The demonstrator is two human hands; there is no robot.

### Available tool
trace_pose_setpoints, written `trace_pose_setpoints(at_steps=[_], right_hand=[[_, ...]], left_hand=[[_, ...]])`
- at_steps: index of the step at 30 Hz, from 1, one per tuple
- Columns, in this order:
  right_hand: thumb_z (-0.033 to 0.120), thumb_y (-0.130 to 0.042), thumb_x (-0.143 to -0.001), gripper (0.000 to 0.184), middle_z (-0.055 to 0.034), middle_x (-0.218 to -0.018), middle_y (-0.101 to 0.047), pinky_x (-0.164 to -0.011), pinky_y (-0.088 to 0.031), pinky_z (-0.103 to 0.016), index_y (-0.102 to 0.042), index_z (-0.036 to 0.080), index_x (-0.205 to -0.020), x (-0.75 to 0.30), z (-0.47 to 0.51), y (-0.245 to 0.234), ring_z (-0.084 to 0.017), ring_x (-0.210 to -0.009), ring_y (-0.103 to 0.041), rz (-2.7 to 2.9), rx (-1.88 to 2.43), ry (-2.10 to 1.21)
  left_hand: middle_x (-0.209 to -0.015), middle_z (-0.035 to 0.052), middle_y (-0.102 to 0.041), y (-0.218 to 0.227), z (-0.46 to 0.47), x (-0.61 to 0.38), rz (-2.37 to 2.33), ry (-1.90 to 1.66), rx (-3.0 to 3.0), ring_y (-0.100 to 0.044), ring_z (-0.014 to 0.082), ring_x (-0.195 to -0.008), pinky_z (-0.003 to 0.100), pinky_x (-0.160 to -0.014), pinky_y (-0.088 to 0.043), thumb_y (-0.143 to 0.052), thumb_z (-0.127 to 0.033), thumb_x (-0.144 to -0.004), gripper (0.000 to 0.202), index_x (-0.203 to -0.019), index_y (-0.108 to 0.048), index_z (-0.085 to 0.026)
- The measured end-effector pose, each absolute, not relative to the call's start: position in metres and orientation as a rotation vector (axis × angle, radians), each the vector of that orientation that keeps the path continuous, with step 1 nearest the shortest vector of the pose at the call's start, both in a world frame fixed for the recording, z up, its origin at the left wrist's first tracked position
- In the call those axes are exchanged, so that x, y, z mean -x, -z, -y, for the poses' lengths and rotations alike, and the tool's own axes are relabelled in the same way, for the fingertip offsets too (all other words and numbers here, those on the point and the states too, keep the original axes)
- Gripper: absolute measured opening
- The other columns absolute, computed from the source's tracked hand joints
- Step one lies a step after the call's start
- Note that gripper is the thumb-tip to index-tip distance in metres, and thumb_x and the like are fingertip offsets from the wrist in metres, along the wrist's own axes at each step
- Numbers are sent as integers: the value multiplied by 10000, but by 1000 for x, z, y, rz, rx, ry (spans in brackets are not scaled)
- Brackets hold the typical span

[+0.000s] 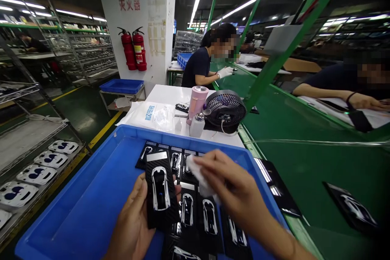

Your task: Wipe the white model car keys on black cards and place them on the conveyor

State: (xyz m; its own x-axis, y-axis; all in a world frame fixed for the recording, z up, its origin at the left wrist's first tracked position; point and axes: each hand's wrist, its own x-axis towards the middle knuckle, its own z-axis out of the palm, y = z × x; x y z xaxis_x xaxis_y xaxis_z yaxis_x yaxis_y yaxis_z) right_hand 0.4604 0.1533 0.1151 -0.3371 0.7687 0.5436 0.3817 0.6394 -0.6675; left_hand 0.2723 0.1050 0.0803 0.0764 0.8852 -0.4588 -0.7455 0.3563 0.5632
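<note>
Blue plastic tray (85, 203) sits right under both hands. The left hand (131, 221) is turned palm up with its fingers curled, and it grips one black card (160, 189) with a white toy car on it. The right hand (234, 191) reaches in from the right, and its fingers pinch a white cloth (198, 174) just beside the held card. At least eight more black cards (210, 219) lie in rows in the tray, but the lowest ones are cut off. Two other black cards (280, 187) lie on the green belt (304, 195) to the right. Five white car-shaped pieces (36, 174) sit on a metal shelf (30, 138) to the left.

Past the tray, a white table (170, 95) holds one pink bottle (196, 103), one small clear bottle (197, 126), one black fan (225, 109) and one plastic bag (149, 115) with blue print. Farther off, a worker in white gloves (198, 65) sits by the belt. Two red fire extinguishers (134, 48) stand against a white pillar (158, 28), below red Chinese writing (129, 5).
</note>
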Motion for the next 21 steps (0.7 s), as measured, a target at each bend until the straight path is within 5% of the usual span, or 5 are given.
trace_pose_setpoints(at_steps=[12,21], right_hand=[[39,-387,-859,431,-74,-905,-469,-562,-434,-278,-519,258,-1206,-450,-110,-89,-160,-712,-491,2111,892,-387],[42,-401,-867,373,-69,-864,-483,-512,-398,-231,-541,198,-1175,-449,-111,-89,-136,-665,-463,2136,837,-214]], left_hand=[[-1220,-3,-590,-65,-84,-290,-947,-1299,-268,-513,199,-1153,335,-975,-426,-586,-356,-775,598,-1317,-334,-375],[-1134,51,-638,-80,-89,-295,-932,-1320,-207,-561,215,-1087,373,-983,-395,-554,-326,-803,574,-1334,-337,-303]])
